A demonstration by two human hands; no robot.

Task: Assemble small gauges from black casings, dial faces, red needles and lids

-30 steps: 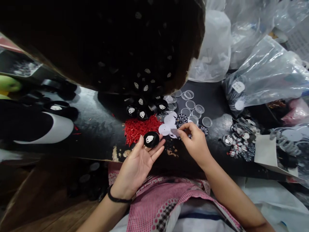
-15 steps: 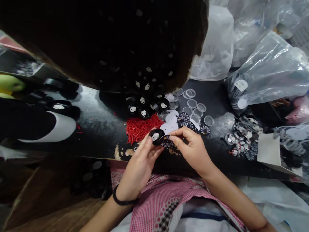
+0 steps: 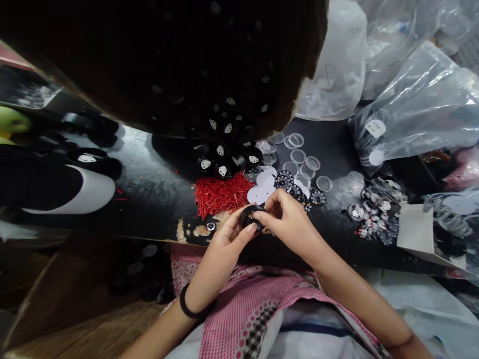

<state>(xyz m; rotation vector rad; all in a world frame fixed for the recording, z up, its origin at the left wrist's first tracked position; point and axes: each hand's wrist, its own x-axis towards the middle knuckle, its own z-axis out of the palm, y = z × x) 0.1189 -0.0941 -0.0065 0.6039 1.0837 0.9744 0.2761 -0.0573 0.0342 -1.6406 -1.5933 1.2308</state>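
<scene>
My left hand (image 3: 228, 240) is closed round a small round black case (image 3: 246, 215), its thumb pressed on the front. My right hand (image 3: 287, 215) has thumb and fingers on the same case, over a dark printed dial that is mostly hidden by the fingertips. Just beyond my hands lie white disc backs (image 3: 262, 190) and black printed dials (image 3: 285, 180). To the left of them is a heap of small red pointers (image 3: 222, 194). Several black cases (image 3: 223, 169) with pale inner parts sit behind that heap.
Clear rings (image 3: 298, 156) lie on the dark table (image 3: 153, 209). A large dark container (image 3: 168, 75) full of cases leans over the back. At right are a pile of small parts (image 3: 379, 212), an open white box (image 3: 415, 229) and plastic bags (image 3: 422, 104).
My right hand has moved left, bringing the dial from beside the black case onto its front. My left thumb now presses there too, and the pale part inside the case is covered.
</scene>
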